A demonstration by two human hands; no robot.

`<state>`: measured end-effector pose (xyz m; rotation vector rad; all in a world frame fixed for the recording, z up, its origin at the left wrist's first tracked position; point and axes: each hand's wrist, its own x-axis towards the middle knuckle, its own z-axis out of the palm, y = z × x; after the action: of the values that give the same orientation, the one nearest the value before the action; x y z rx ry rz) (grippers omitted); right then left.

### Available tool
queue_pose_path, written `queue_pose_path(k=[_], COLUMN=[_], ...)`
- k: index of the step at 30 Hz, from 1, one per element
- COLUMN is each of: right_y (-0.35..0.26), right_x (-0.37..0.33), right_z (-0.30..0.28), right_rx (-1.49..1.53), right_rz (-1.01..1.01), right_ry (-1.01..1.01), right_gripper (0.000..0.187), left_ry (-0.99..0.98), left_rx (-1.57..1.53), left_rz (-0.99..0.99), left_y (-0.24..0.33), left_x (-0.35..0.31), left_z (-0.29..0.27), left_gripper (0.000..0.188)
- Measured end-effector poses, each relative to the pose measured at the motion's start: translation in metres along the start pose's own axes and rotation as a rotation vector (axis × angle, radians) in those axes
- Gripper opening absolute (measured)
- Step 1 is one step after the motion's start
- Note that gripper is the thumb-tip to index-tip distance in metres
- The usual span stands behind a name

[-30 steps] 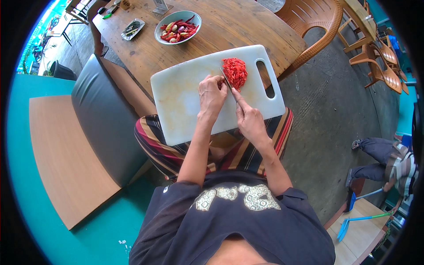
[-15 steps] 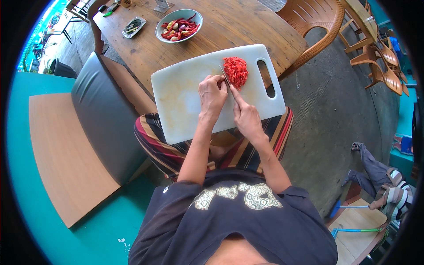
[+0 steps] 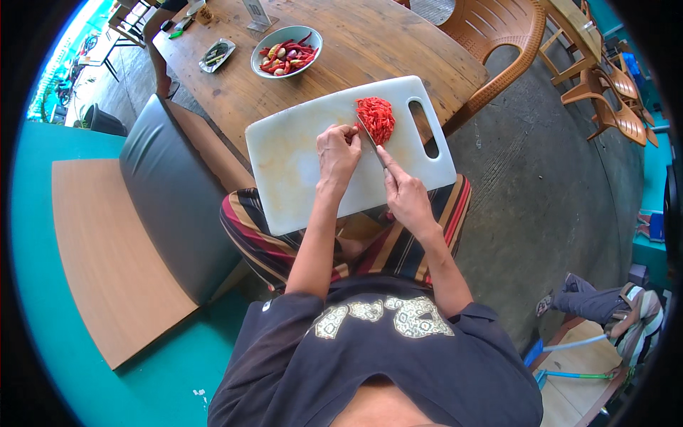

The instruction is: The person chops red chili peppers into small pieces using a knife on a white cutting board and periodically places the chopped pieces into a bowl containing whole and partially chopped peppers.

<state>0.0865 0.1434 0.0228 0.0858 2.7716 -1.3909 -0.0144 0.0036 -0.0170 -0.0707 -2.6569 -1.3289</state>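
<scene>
A white cutting board rests across my lap, its far edge by the wooden table. My right hand is wrapped round the handle of a knife, whose blade points away and to the left. Beside the blade, my left hand is closed in a pinch, fingertips down at the board. A bit of red chili shows at those fingertips; the rest of it is hidden. Just beyond the blade, near the board's handle slot, lies a heap of chopped red chili.
On the wooden table stand a bowl of whole chilies and shallots, and a small dish. A brown chair is at the far right, a grey-backed seat at my left. Another person's leg shows at lower right.
My right hand has drawn back slightly toward me with the knife. My left hand keeps its pinch beside the blade. The person at lower right has shifted, and the view has tilted a little.
</scene>
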Motion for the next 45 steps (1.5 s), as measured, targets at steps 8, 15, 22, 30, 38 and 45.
queue_pose_path(k=[8, 15, 22, 30, 38, 45], right_y=[-0.002, -0.007, -0.001, 0.007, 0.004, 0.001], right_x=[0.003, 0.027, 0.026, -0.006, 0.004, 0.006], right_z=[0.005, 0.018, 0.026, 0.007, 0.003, 0.009], right_rx=[-0.017, -0.107, -0.128, -0.003, 0.054, 0.025], right_rz=[0.009, 0.011, -0.019, 0.029, 0.018, -0.001], right_ry=[-0.020, -0.038, -0.006, -0.026, 0.014, -0.008], right_gripper=[0.052, 0.052, 0.058, 0.052, 0.047, 0.049], left_ry=[-0.021, 0.004, 0.046, 0.009, -0.047, -0.081], left_rx=[0.020, -0.041, -0.050, 0.052, -0.030, 0.015], left_rz=[-0.004, 0.017, 0.012, 0.022, -0.028, 0.009], left_y=[0.002, 0.001, 0.001, -0.003, -0.001, -0.004], left_x=[0.001, 0.002, 0.000, 0.004, 0.005, 0.006], left_z=[-0.001, 0.001, 0.004, 0.001, 0.001, -0.003], left_gripper=[0.016, 0.011, 0.008, 0.014, 0.012, 0.016])
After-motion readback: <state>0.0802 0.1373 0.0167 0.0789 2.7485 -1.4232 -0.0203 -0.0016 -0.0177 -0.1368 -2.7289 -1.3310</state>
